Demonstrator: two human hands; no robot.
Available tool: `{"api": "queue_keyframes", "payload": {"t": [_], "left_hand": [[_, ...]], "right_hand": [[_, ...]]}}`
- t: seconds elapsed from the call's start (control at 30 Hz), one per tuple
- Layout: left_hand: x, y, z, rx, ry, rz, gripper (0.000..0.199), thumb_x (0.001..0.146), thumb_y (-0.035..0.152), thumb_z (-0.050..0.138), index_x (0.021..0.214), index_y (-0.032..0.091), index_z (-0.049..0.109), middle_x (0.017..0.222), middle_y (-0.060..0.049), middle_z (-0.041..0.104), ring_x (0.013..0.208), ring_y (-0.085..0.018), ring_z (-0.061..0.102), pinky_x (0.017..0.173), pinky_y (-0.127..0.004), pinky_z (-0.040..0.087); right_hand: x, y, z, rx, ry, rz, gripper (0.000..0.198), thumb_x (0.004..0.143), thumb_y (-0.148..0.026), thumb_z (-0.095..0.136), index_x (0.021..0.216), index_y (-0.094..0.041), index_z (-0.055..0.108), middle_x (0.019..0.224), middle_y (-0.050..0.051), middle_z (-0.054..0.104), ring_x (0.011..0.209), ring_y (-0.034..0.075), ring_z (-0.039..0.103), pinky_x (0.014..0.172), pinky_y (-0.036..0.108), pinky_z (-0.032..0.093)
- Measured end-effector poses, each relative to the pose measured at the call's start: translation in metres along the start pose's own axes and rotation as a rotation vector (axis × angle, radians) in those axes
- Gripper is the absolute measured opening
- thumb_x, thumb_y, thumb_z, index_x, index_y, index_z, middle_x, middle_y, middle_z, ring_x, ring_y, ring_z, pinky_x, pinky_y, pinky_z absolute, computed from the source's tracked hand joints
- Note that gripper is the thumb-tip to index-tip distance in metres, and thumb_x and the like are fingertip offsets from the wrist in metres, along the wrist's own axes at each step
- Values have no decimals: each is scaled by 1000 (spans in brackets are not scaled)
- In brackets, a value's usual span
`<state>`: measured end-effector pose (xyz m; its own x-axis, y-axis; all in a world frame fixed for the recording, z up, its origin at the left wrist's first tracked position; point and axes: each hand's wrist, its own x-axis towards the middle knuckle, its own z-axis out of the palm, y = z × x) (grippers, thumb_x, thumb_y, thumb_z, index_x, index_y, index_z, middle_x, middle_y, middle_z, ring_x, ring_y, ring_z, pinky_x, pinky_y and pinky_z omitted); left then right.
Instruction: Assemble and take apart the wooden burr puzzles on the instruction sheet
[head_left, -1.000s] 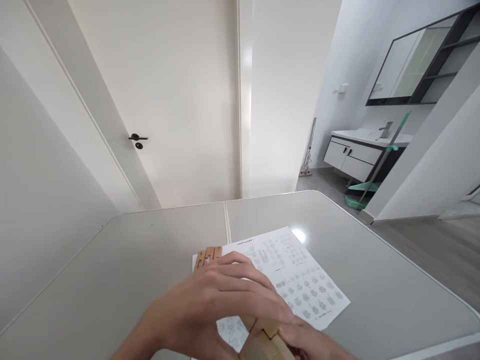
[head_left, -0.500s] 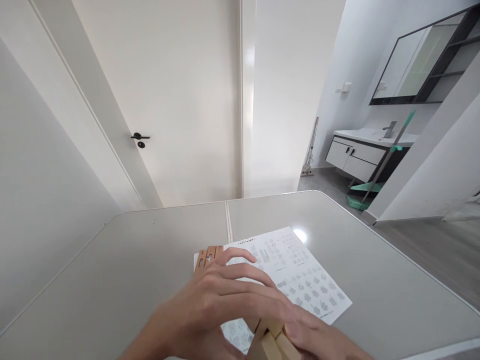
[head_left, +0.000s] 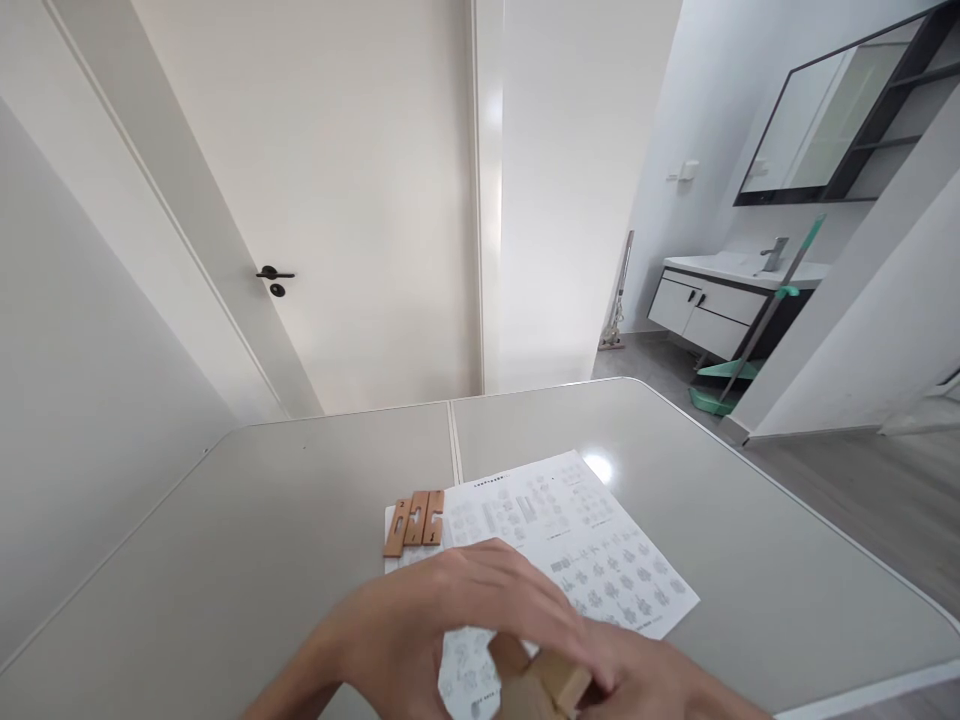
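At the bottom of the view, a pale wooden block puzzle made of interlocking pieces sits between my two hands. My left hand arches over it from the left, its fingers closed onto the far side of the wood and its thumb partly cut off by the frame. From the right, my right hand grips the puzzle, with most of its fingers hidden. Beyond the left hand, three flat brown wooden pieces with slots and numbers lie side by side on the left corner of a printed instruction sheet.
The sheet rests on a grey table with a seam across it. Behind stands a white door with a black handle. To the right are a sink cabinet, a mirror and a green broom with dustpan.
My left hand's raised, spread fingers have come down and together over the puzzle, exposing the flat wooden pieces. The right hand keeps its grip. The view has shifted slightly.
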<state>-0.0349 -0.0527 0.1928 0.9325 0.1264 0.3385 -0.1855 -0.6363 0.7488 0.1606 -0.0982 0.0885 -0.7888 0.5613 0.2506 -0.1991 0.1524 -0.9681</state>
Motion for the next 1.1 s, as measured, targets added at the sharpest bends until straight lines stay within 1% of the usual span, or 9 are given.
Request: {"api": "queue_keyframes", "payload": {"t": [0.1,0.2,0.3,0.4,0.57,0.77,0.9,1.0,1.1], "left_hand": [[-13,-4,5,38,201,-167,71,83,30,77,148,32,48,141,-8,64,128,-30,62,108,-46,49],[-22,-12,14,19,344,-343,108,64,41,93,155,32,37,154,-13,51,136,-38,53,112,-55,44],[-22,-20,23,-62,404,-442,100,66,42,93,152,34,42,143,-12,62,128,-35,60,108,-54,48],[-17,-28,27,-144,450,-438,77,68,40,91,138,31,59,126,-8,71,114,-30,68,101,-48,54],[-12,-35,28,-299,396,-285,74,55,44,97,121,23,69,111,-9,75,101,-29,72,90,-41,59],[-9,-40,23,-321,298,-159,77,53,49,97,119,22,70,108,-9,77,91,-27,76,85,-36,61],[-14,-43,19,-285,278,-195,87,59,48,95,137,28,61,125,-11,72,101,-30,75,93,-41,59],[-21,-42,22,-156,421,-324,105,58,46,96,149,34,46,143,-12,62,123,-35,64,106,-49,50],[-24,-40,31,-48,517,-419,108,55,43,98,149,36,46,144,-10,60,133,-37,55,112,-52,44]], "right_hand": [[1,-19,3,142,132,2,51,92,-67,57,76,-19,57,70,-1,53,54,9,46,56,23,44],[3,-25,5,51,335,27,43,99,-56,54,81,-17,60,68,-1,55,58,11,48,65,26,44],[2,-22,7,-57,452,51,38,100,-51,55,81,-18,59,68,-2,52,62,12,47,65,26,41],[2,-20,11,-64,439,36,41,101,-52,53,75,-19,54,66,-2,50,65,14,48,65,25,41],[5,-27,16,2,342,47,39,100,-49,54,74,-20,55,67,-2,52,63,13,49,65,25,43],[3,-30,17,-46,294,75,36,101,-45,48,78,-19,60,73,1,57,69,15,56,69,26,48],[3,-24,15,-212,442,48,29,100,-33,49,78,-19,62,73,1,62,68,15,59,66,25,49],[4,-15,11,-400,615,-49,24,100,-29,48,83,-19,63,76,2,64,70,17,61,66,26,49],[5,-8,8,-519,666,-124,23,102,-26,43,94,-21,64,87,4,67,78,18,63,71,27,51]]}}
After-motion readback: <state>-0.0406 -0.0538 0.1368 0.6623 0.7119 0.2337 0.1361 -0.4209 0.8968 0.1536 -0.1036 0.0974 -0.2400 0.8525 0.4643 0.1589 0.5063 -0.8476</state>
